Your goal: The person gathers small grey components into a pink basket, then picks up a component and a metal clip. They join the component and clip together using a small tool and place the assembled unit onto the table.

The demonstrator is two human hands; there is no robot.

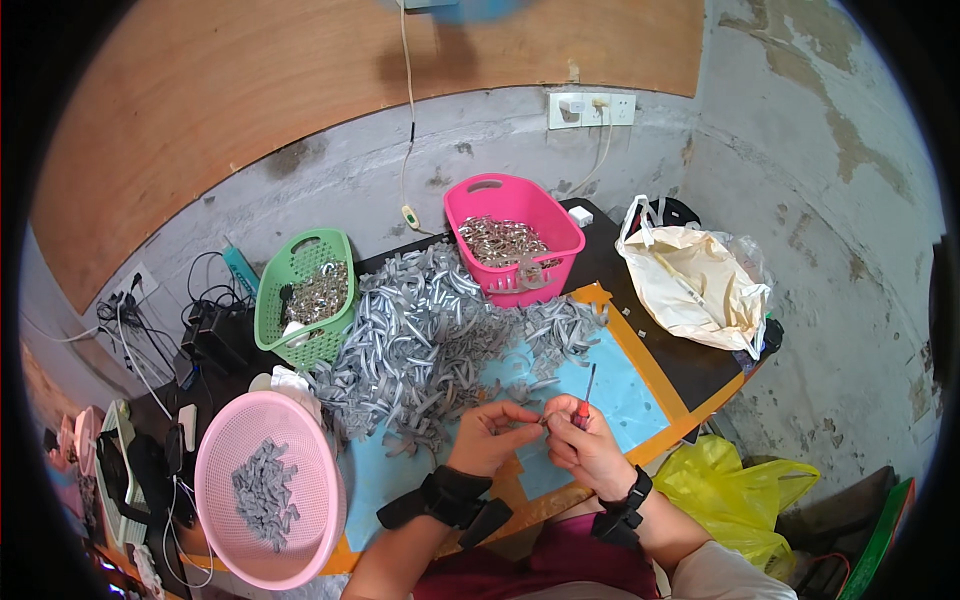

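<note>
In front of me, over the blue sheet [627, 400], my two hands meet at the fingertips. My right hand [592, 452] is closed round a screwdriver [581, 414] with a red handle; its dark shaft points up and away. My left hand [488, 436] is closed in a pinch, and a small piece at its fingertips, touching the right fingers, is too small to name. Just beyond lies a large heap of curved grey strips [405, 335], spilling across the sheet. To the left, a pale pink round basket [215, 490] holds a smaller pile of grey pieces [265, 495].
A bright pink basket [550, 210] and a green basket [270, 290], both with small shiny metal parts, stand behind the heap. Cream bag [690, 290] sits at the right back. A yellow plastic bag [720, 490] lies below the table's right edge. Cables and black boxes [215, 338] crowd the left.
</note>
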